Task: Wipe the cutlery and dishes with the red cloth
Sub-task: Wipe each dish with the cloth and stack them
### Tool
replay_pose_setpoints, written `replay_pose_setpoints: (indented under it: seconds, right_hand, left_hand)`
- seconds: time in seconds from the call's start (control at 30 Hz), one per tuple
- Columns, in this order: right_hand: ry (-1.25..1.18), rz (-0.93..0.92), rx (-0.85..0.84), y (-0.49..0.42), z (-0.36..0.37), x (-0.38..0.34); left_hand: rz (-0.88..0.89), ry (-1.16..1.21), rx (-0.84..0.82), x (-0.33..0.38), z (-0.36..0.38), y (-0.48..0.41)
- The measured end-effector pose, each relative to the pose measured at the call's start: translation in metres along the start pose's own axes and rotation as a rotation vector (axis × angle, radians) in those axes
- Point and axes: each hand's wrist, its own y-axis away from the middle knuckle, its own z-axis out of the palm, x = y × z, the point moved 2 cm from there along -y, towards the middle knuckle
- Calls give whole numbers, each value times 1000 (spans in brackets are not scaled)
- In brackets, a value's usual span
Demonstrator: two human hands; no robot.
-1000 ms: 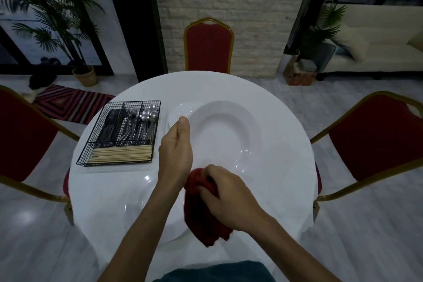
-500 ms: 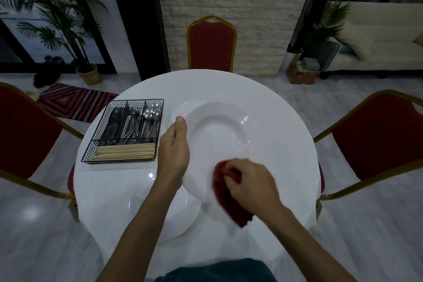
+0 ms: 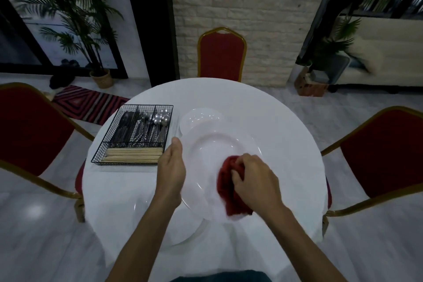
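**Red cloth pressed on held plate**

The red cloth (image 3: 230, 201) is bunched under the curled fingers of the right hand (image 3: 254, 181) and pressed against the face of the large white plate (image 3: 212, 144). The left hand (image 3: 171, 171) grips the plate's rim with the thumb on top; its fingers are hidden behind. Beyond the left fingertips, a small plate (image 3: 200, 119) and a wire basket (image 3: 109, 133) of cutlery (image 3: 142, 129) stand on the table (image 3: 281, 133). The large plate's near edge is hard to make out.

Right hand (image 3: 254, 181) swept red cloth (image 3: 230, 192) rightward — up the plate (image 3: 217, 144).
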Motion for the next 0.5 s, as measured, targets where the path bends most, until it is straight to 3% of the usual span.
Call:
replay_pose_setpoints:
  seconds: [0.1, 0.17, 0.37, 0.5]
  right_hand:
    - [-137, -108, -80, 28, 18, -33]
    - [-191, -179, -45, 29, 17, -47]
    - [-241, -123, 332, -24, -32, -11]
    - [-424, -72, 462, -39, -81, 6]
  left_hand:
    - [0, 9, 17, -4, 5, 1]
    - [13, -13, -17, -9, 14, 8]
    - [1, -36, -100, -18, 20, 20]
    - [-62, -27, -128, -12, 8, 6]
